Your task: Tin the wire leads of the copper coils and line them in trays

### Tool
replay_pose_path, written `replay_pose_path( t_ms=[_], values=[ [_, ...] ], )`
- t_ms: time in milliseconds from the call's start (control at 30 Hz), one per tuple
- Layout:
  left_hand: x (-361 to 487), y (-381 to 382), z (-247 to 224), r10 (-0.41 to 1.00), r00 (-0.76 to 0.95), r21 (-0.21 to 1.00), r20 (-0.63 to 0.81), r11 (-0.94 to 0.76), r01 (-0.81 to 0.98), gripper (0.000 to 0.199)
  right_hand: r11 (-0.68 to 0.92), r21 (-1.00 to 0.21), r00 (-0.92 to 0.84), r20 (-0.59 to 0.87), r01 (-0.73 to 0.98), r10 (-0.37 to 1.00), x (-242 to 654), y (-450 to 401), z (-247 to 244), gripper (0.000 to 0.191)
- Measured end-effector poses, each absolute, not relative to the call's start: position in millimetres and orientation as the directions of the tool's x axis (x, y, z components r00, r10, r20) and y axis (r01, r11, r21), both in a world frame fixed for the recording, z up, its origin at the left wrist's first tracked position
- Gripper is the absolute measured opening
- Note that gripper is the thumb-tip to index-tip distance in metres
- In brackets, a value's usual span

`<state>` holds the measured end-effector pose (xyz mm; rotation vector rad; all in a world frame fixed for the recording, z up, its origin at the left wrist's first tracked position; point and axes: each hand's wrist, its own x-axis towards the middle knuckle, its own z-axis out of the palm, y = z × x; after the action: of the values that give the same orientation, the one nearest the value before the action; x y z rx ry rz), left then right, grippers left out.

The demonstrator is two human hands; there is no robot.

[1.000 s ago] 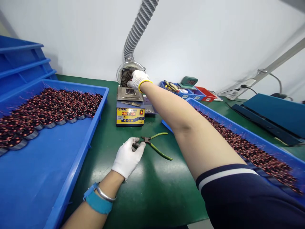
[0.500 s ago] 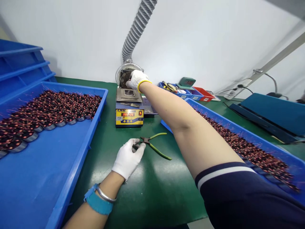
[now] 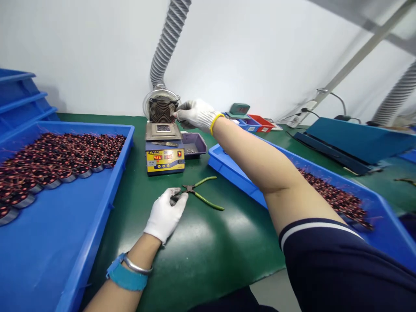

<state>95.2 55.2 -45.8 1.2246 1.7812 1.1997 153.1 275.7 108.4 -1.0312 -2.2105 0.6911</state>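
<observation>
My right hand (image 3: 198, 115), in a white glove with a yellow cuff, is closed in a pinch just right of a round fan grille (image 3: 161, 112). A small reddish bit shows at its fingertips, too small to name. Below and to the left stands a yellow and blue solder pot (image 3: 165, 161) with red digits and a metal top. My left hand (image 3: 167, 212), also gloved, rests on the table with thumb and fingers curled together. Something dark shows between them; I cannot make it out. Beside those fingertips lie green-handled pliers (image 3: 208, 202), their handles spread.
A blue tray (image 3: 107, 212) on the left holds rows of round parts with red wires. Another blue tray (image 3: 240, 177) with similar parts lies under my right arm. A purple bin (image 3: 198, 141) sits beside the pot. A grey hose (image 3: 169, 41) hangs above the grille.
My right hand has moved right, away from above the solder pot, uncovering the fan grille. My left hand keeps its place by the pliers. The camera view has shifted a little.
</observation>
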Motion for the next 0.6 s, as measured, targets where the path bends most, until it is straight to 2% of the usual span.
replay_pose_path(
  t_ms=[133, 267, 333, 433, 500, 600],
  values=[
    [94.8, 53.7, -46.7, 0.94, -0.337, 0.918, -0.05, 0.176, 0.356, 0.042, 0.424, -0.797, -0.389, 0.261, 0.429, 0.884, 220.1, 249.9, 95.1, 0.03],
    [99.4, 49.4, -48.6, 0.948, -0.306, 0.894, -0.092, 0.214, 0.395, 0.05, 0.289, -0.812, -0.191, 0.221, 0.508, 0.957, 308.3, 224.9, 75.2, 0.046],
    [103.7, 45.8, -48.7, 0.955, -0.281, 0.873, -0.101, 0.22, 0.436, 0.052, 0.185, -0.752, -0.066, 0.186, 0.632, 0.98, 354.2, 213.5, 67.5, 0.053],
    [111.3, 39.2, -48.5, 0.965, -0.242, 0.86, -0.105, 0.21, 0.464, 0.054, -0.068, -0.556, 0.16, 0.118, 0.829, 0.98, 414.6, 198.6, 58.3, 0.05],
    [115.8, 35.1, -48.9, 0.969, -0.226, 0.871, -0.104, 0.199, 0.45, 0.054, -0.216, -0.413, 0.282, 0.104, 0.885, 0.954, 446.0, 190.5, 50.7, 0.047],
    [119.2, 30.1, -49.7, 0.965, -0.231, 0.883, -0.123, 0.213, 0.419, 0.054, -0.29, -0.274, 0.332, 0.12, 0.917, 0.936, 479.0, 181.0, 34.4, 0.049]
  ],
)
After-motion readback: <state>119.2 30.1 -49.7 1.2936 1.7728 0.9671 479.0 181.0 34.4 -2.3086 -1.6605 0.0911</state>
